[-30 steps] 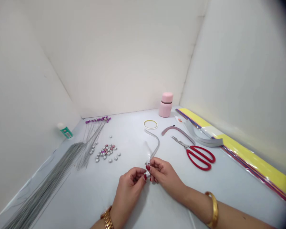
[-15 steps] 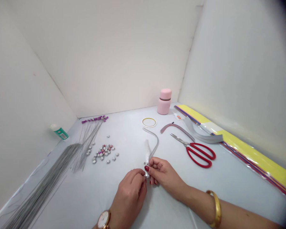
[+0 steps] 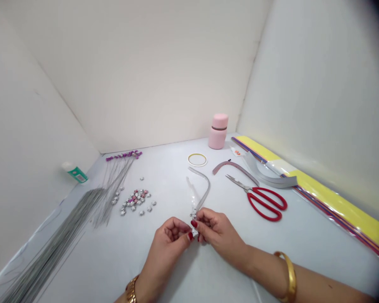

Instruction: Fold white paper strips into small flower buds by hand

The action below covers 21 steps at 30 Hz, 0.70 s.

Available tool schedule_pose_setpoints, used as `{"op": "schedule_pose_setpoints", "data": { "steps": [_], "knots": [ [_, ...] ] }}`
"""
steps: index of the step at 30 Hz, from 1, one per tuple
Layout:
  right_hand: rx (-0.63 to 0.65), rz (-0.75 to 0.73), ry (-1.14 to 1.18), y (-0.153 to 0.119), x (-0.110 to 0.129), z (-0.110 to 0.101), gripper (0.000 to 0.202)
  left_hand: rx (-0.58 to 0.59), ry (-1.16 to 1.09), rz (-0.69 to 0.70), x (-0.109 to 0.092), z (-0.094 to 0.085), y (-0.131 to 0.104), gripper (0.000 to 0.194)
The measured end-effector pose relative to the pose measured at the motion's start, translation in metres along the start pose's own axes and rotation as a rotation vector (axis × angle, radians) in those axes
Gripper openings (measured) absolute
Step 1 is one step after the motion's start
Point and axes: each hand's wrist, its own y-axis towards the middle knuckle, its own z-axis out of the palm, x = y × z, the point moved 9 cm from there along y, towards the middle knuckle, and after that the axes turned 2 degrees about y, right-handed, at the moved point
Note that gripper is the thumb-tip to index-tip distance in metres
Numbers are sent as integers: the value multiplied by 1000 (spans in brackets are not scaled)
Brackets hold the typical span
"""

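Note:
Between my two hands is a shiny silver paper strip, its loose tail running away from me over the table. My left hand pinches its near end between thumb and fingers. My right hand grips the same strip just beside, thumb on top; the fingertips partly hide the folded end. A curved grey strip lies just beyond my right fingers. Left of my hands sits a pile of small folded paper stars, silver, pink and purple.
Red-handled scissors and a pinkish strip lie to the right, near yellow packaged paper. A tape roll and pink flask stand further back. Grey wires, purple-tipped stems and a green-white tube are left.
My left hand has turned over, so its thumb and red nail now show at the strip's near end. The strip's tail has swung slightly left. My right hand stays nearly in place.

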Motion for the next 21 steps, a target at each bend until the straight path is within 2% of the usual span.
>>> {"op": "schedule_pose_setpoints", "data": {
  "steps": [4, 9, 15, 21],
  "knots": [
    [14, 68, 108, 1, -6, 0, 21, 0, -17, -8, 1, 0, -1, 9],
    [16, 79, 141, 2, -7, 0, 22, 0, -4, 32, 3, 0, 0, 9],
    [16, 57, 113, 0, -10, 0, 22, 81, -47, 61, -2, 9, -1, 12],
    [45, 69, 108, 0, -7, 2, 28, -2, 4, 94, -3, 0, -3, 11]
  ]
}}
